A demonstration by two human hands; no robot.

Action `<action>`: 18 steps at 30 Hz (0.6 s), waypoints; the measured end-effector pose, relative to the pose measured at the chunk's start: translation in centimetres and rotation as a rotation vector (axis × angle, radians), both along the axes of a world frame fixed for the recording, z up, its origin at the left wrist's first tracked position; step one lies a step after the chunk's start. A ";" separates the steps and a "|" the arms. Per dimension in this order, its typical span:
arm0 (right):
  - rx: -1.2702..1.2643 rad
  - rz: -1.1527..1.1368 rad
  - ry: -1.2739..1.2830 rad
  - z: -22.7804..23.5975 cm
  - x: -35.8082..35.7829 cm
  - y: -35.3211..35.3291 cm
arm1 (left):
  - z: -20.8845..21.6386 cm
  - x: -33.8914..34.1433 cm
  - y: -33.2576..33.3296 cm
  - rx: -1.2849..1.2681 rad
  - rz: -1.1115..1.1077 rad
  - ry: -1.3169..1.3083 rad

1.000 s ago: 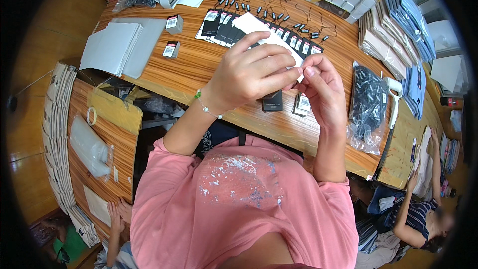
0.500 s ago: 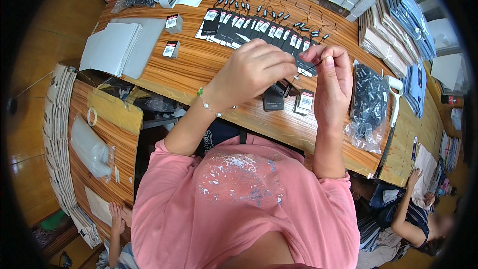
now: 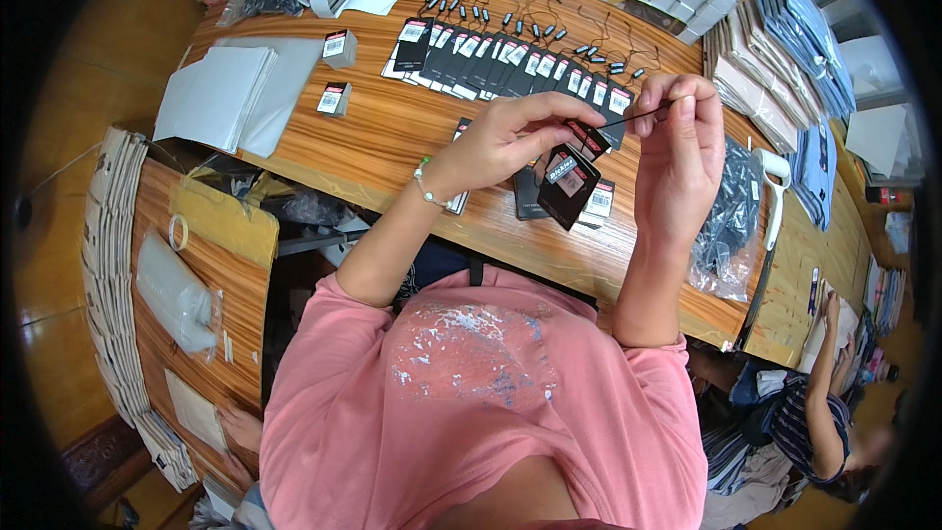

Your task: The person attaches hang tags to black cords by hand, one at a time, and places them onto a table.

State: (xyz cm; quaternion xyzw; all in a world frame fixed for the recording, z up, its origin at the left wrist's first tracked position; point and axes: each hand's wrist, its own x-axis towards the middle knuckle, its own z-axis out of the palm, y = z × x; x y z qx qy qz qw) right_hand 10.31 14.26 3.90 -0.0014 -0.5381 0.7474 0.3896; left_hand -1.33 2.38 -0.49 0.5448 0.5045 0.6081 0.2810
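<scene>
My left hand (image 3: 515,140) is closed on black hang tags (image 3: 569,186), which dangle below its fingertips. A thin black string (image 3: 628,121) runs taut from the tags to my right hand (image 3: 682,152), which pinches the string's other end between thumb and fingertips. Beneath the tags, on the table, lie a stack of black cards (image 3: 528,198) and a small stack of cards with white labels (image 3: 601,200). More labelled cards (image 3: 460,204) show partly behind my left wrist. Beyond my hands, a fanned row of black tags (image 3: 491,67) lies with black strings (image 3: 535,25) attached.
Two small card stacks (image 3: 340,49) stand left of the row, near white sheets (image 3: 221,88). On the right are a clear bag of black strings (image 3: 724,221), a white-handled tool (image 3: 777,198) and folded garments (image 3: 760,69). A co-worker (image 3: 814,422) sits at lower right.
My right hand has moved right, drawing the string straight. My left hand has turned and dropped slightly, and the tags now hang in plain sight below it.
</scene>
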 end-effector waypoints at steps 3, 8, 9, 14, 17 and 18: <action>-0.081 -0.004 0.034 0.4 -0.2 0.0 | -0.2 0.6 -0.3 0.004 -0.121 -0.269; -0.142 0.078 0.091 0.0 -0.2 0.5 | -0.5 2.3 -0.8 0.074 -0.146 -0.279; -0.159 0.091 0.102 -0.1 -0.2 0.6 | -0.7 2.1 -0.7 0.007 -0.137 -0.263; -0.182 0.086 0.118 0.1 0.4 1.0 | 0.3 2.7 -1.2 0.016 0.058 -0.266; -0.192 0.098 0.139 0.2 0.6 0.8 | -0.6 3.0 -1.1 0.090 0.106 -0.330; -0.196 0.102 0.150 0.3 0.7 0.7 | -0.6 2.8 -1.1 0.073 0.135 -0.262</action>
